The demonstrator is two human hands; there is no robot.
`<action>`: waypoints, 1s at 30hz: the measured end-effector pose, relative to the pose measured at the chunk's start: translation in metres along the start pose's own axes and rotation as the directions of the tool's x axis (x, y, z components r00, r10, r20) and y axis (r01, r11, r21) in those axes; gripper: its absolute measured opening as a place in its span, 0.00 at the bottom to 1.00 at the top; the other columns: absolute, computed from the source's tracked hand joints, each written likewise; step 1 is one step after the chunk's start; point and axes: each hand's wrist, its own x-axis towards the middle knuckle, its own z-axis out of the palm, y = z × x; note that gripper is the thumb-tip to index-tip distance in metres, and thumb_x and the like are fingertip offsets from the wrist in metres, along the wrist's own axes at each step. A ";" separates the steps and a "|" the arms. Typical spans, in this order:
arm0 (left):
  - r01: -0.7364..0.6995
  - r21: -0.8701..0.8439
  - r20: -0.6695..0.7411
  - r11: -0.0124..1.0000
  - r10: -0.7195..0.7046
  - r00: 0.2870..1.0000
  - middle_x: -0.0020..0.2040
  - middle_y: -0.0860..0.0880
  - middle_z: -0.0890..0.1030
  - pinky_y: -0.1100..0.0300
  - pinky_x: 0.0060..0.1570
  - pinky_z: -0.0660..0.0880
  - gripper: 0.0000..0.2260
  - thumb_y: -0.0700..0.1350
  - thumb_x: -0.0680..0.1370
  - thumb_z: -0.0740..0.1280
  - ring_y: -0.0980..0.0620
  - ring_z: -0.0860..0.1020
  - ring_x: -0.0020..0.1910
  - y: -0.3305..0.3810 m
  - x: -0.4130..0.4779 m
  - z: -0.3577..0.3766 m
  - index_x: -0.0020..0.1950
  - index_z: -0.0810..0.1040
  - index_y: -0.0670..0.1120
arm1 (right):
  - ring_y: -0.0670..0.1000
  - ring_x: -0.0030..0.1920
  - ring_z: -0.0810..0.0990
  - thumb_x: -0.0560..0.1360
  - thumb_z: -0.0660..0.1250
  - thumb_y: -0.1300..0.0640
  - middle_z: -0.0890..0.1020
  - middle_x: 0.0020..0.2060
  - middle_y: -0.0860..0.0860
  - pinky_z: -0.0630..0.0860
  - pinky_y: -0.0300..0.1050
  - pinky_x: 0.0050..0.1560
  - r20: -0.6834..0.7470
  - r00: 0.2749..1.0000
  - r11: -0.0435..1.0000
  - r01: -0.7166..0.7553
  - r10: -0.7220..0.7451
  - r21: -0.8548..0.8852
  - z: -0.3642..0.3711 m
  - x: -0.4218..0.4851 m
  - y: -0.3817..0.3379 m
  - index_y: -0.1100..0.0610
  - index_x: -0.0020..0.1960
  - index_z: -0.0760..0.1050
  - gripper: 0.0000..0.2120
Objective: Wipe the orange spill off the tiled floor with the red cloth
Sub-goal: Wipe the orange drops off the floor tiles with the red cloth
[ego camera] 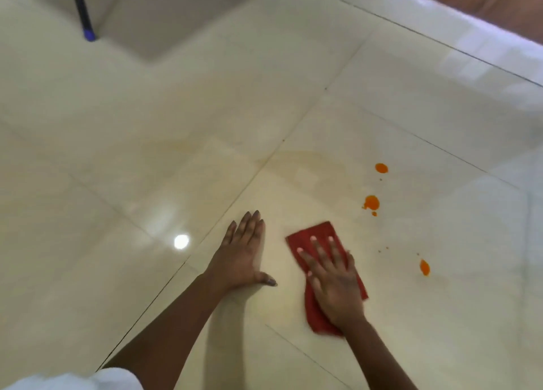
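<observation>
One folded red cloth (326,229) lies on the glossy cream tiled floor (147,154) under the right hand (335,287), its fingers straight and spread; the left hand (244,251) lies flat beside it, fingers together; three orange spill drops (371,202) are near

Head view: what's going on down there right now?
A person's right hand presses flat on the red cloth on the tiled floor. The left hand rests flat on bare tile beside it. Three orange spots of the spill lie to the right of the cloth, not yet wiped; it touches none of them. A faint yellowish smear shows on the tile beyond the cloth.
</observation>
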 end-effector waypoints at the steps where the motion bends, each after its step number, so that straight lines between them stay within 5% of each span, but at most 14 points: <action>1: -0.022 0.008 0.007 1.000 0.022 1.000 0.76 0.46 0.32 0.51 0.71 0.31 0.60 0.79 0.56 0.49 0.52 0.27 0.71 0.005 0.004 -0.001 0.76 0.35 0.43 | 0.57 0.72 0.59 0.74 0.53 0.50 0.68 0.71 0.50 0.57 0.60 0.67 -0.025 0.997 0.997 -0.079 0.079 0.017 -0.001 -0.002 0.015 0.41 0.70 0.61 0.25; 5: -0.102 -0.026 0.027 0.994 0.103 0.994 0.76 0.48 0.31 0.53 0.70 0.30 0.60 0.79 0.54 0.47 0.52 0.29 0.72 0.040 0.032 -0.005 0.76 0.35 0.44 | 0.59 0.75 0.54 0.74 0.45 0.47 0.61 0.74 0.49 0.53 0.65 0.68 0.051 0.947 0.947 -0.320 0.318 0.033 -0.014 0.036 0.036 0.40 0.72 0.59 0.27; 10: -0.170 0.048 0.071 0.984 0.167 0.983 0.76 0.47 0.32 0.52 0.70 0.32 0.61 0.78 0.57 0.55 0.50 0.30 0.73 0.065 0.053 -0.009 0.76 0.36 0.44 | 0.54 0.75 0.50 0.76 0.50 0.49 0.56 0.73 0.45 0.48 0.62 0.70 0.028 0.968 0.968 -0.251 0.250 0.022 -0.006 -0.035 0.038 0.38 0.73 0.55 0.25; 14: -0.199 0.059 0.089 0.978 0.194 0.977 0.76 0.46 0.33 0.49 0.72 0.34 0.55 0.72 0.65 0.64 0.47 0.32 0.75 0.086 0.072 -0.014 0.77 0.37 0.45 | 0.56 0.75 0.50 0.75 0.46 0.46 0.58 0.75 0.52 0.54 0.65 0.69 -0.029 0.859 0.860 -0.510 0.511 0.031 -0.016 -0.063 0.086 0.42 0.74 0.54 0.26; 17: -0.160 0.043 0.111 0.986 0.155 0.982 0.76 0.47 0.31 0.45 0.72 0.34 0.56 0.72 0.64 0.65 0.47 0.31 0.74 0.103 0.090 -0.013 0.77 0.37 0.46 | 0.59 0.75 0.43 0.74 0.38 0.41 0.48 0.76 0.56 0.47 0.63 0.71 0.012 0.776 0.776 -0.631 0.631 0.001 -0.024 -0.031 0.125 0.42 0.75 0.48 0.29; 19: -0.131 0.055 0.128 0.990 0.123 0.984 0.76 0.48 0.31 0.43 0.71 0.34 0.57 0.72 0.64 0.66 0.46 0.31 0.74 0.107 0.096 -0.011 0.77 0.36 0.47 | 0.61 0.75 0.41 0.76 0.41 0.40 0.46 0.76 0.58 0.44 0.62 0.71 0.032 0.745 0.745 -0.667 0.667 -0.006 -0.026 0.004 0.134 0.40 0.75 0.46 0.27; 25: -0.127 0.066 0.156 0.990 0.115 0.981 0.75 0.49 0.30 0.44 0.72 0.35 0.57 0.72 0.64 0.65 0.47 0.30 0.74 0.106 0.096 -0.013 0.76 0.35 0.47 | 0.60 0.75 0.47 0.76 0.45 0.43 0.52 0.76 0.53 0.46 0.60 0.71 0.029 0.925 0.926 -0.379 0.378 0.013 -0.015 -0.011 0.095 0.37 0.73 0.52 0.25; 28: -0.109 0.075 0.159 0.991 0.096 0.983 0.75 0.48 0.30 0.43 0.72 0.35 0.57 0.72 0.64 0.66 0.47 0.30 0.74 0.108 0.097 -0.013 0.76 0.35 0.47 | 0.61 0.73 0.58 0.75 0.51 0.44 0.60 0.74 0.54 0.57 0.60 0.68 -0.056 0.898 0.899 -0.437 0.436 -0.002 -0.017 -0.061 0.123 0.38 0.72 0.57 0.24; 30: -0.108 0.092 0.163 0.990 0.092 0.982 0.75 0.48 0.30 0.43 0.72 0.35 0.57 0.72 0.64 0.66 0.46 0.30 0.74 0.109 0.099 -0.013 0.76 0.35 0.47 | 0.62 0.73 0.57 0.75 0.47 0.43 0.60 0.74 0.56 0.58 0.63 0.68 -0.065 0.833 0.835 -0.551 0.549 -0.002 -0.024 -0.042 0.151 0.39 0.72 0.57 0.25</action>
